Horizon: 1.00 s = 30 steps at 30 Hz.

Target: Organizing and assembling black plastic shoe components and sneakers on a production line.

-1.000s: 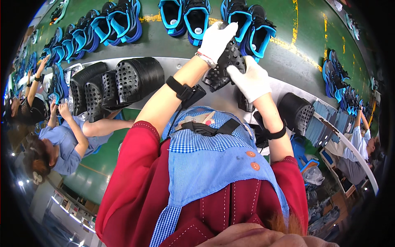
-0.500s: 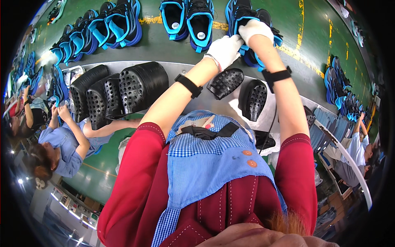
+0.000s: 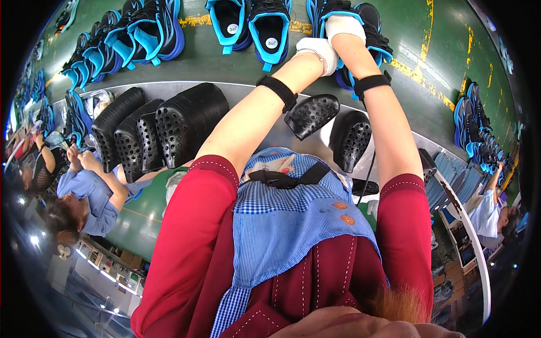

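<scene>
My left hand point(image 3: 318, 52) and my right hand point(image 3: 345, 27), both in white gloves, are close together over a pair of black-and-blue sneakers at the upper right. The right hand lies over the opening of the left sneaker point(image 3: 321, 8), while the right sneaker point(image 3: 376, 28) shows beside it. Behind the right wrist, the left hand's front part is hidden. The fingers of both hands are out of sight, so any grip is unclear. Nearer me, two black shoe-shaped blocks with dimpled ends, one left point(image 3: 311, 116) and one right point(image 3: 353, 142), lie on the grey ledge.
Another sneaker pair point(image 3: 268, 35) stands left of my hands, and more sneakers point(image 3: 152, 35) line the green surface farther left. Larger black dimpled blocks point(image 3: 194, 115) rest at the ledge's left. People work at left point(image 3: 93, 197) and right point(image 3: 486, 211).
Both hands have moved farther away from me, the left one also rightward until it is partly behind the right wrist. The right hand's fingers have gone out of view over the sneaker.
</scene>
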{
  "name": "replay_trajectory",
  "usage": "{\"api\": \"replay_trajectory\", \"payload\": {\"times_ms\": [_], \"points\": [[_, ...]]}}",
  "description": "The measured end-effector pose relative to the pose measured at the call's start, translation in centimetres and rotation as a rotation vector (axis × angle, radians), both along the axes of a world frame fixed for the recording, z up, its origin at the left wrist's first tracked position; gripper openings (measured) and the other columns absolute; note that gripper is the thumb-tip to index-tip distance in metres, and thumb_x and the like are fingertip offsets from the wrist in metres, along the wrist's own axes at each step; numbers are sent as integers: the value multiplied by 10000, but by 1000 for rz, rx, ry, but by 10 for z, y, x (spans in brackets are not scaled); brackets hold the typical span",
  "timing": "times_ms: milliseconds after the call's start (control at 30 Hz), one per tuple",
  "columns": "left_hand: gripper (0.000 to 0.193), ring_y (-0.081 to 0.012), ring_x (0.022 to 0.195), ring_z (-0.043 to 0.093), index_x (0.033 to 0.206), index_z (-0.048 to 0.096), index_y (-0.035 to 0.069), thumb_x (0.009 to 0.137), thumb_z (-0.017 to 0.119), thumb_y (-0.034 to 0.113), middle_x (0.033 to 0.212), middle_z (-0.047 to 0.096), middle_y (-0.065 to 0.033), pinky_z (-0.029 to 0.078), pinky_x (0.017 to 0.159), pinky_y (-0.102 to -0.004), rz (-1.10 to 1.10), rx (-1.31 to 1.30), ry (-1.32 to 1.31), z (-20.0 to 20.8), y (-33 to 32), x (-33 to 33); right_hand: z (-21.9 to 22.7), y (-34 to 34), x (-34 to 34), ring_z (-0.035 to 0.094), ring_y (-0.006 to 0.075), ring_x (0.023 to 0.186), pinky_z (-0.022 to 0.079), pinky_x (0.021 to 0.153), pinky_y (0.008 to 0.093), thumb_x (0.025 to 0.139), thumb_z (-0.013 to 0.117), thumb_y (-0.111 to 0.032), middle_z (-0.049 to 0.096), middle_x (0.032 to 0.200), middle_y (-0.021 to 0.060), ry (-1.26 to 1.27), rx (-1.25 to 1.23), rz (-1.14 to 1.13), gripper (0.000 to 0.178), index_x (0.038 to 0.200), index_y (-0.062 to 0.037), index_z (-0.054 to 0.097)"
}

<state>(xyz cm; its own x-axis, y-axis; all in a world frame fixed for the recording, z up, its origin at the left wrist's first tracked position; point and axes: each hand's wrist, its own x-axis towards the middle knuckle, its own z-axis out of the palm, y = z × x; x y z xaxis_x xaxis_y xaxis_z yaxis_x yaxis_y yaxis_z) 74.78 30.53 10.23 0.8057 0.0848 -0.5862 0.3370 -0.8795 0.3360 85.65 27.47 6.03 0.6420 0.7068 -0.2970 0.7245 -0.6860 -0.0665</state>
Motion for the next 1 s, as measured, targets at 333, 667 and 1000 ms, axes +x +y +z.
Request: {"api": "replay_trajectory", "payload": {"times_ms": [333, 667, 1000], "points": [[311, -330, 1012, 633, 1096, 646, 147, 859, 493, 278, 1056, 678, -123, 514, 834, -410, 238, -9, -314, -26, -2, -33, 98, -65, -59, 588, 372, 1003, 467, 880, 416, 878, 521, -323, 619, 1035, 220, 325, 302, 137, 348, 1075, -38, 552], [553, -312, 1089, 540, 1270, 535, 138, 767, 674, 320, 1271, 520, -134, 454, 944, -374, -57, -158, -694, 37, -51, -137, 132, -290, -165, 529, 343, 1116, 421, 980, 391, 645, 766, -237, 547, 1225, 164, 317, 219, 2, 631, 1196, -30, 539], [649, -342, 996, 541, 1291, 487, 79, 767, 675, 413, 1193, 525, -156, 495, 831, -421, 110, 45, -248, 32, -117, -185, 108, -307, -170, 530, 345, 1073, 443, 940, 385, 564, 820, -179, 545, 1149, 162, 288, 309, 48, 640, 1116, -20, 539]]}}
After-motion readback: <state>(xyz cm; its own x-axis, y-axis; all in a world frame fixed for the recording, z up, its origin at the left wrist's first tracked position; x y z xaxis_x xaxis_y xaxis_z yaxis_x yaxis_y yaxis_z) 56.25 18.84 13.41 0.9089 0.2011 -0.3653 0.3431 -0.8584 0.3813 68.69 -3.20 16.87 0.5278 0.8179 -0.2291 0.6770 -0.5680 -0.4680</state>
